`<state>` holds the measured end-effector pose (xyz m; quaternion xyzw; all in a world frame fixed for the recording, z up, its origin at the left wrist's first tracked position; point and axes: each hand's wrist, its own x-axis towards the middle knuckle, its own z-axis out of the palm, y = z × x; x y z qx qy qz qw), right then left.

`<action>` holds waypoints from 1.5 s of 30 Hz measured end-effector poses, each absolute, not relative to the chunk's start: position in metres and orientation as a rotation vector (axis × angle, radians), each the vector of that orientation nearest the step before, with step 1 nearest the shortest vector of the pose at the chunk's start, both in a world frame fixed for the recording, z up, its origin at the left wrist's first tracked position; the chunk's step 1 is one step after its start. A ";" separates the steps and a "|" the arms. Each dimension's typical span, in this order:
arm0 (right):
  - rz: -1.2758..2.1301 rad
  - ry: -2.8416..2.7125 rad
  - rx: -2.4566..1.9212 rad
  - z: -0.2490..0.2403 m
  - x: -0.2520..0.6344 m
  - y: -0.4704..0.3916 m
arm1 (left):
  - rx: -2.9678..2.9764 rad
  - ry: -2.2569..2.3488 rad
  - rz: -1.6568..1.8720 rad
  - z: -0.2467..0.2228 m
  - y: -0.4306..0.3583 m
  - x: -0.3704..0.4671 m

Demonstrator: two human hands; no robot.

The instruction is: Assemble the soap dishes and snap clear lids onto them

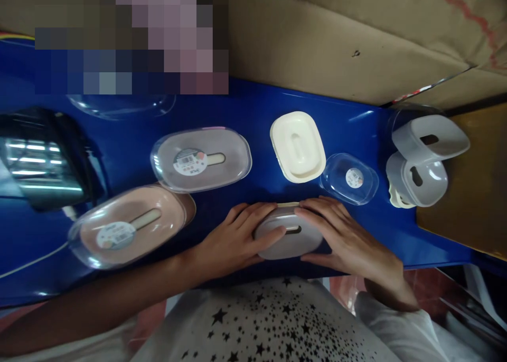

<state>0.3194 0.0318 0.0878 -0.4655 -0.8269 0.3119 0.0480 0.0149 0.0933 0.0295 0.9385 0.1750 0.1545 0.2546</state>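
On the blue table before me is a small oval grey plastic box (273, 246) with a dark slot in its top and a cream rim at the far edge. My left hand (241, 230) wraps around its left end, the thumb lying over the top near the slot. At the right end my right hand (336, 235) curls over, fingers on the far edge and thumb on the near side. Just beyond lies a cream oval tray (298, 146) with a raised ridge in its middle. A clear plastic cover (348, 180) with a round sticker sits beside that tray.
Left stand a larger grey box (233, 164) and a pink box (150, 219), both slotted, clear-covered and stickered. Grey slotted pieces (430, 185) are piled at right beside cardboard (471, 182). A dark glossy device (43, 159) occupies the far left. More cardboard (317, 40) lines the back.
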 end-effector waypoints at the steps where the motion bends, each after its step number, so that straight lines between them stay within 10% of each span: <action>1: 0.955 -2.518 -1.418 0.087 0.320 0.033 | 2.542 0.481 0.420 0.029 0.093 0.015; 45: 0.830 -2.454 -1.270 0.078 0.318 0.046 | 2.398 0.606 0.378 0.032 0.099 0.009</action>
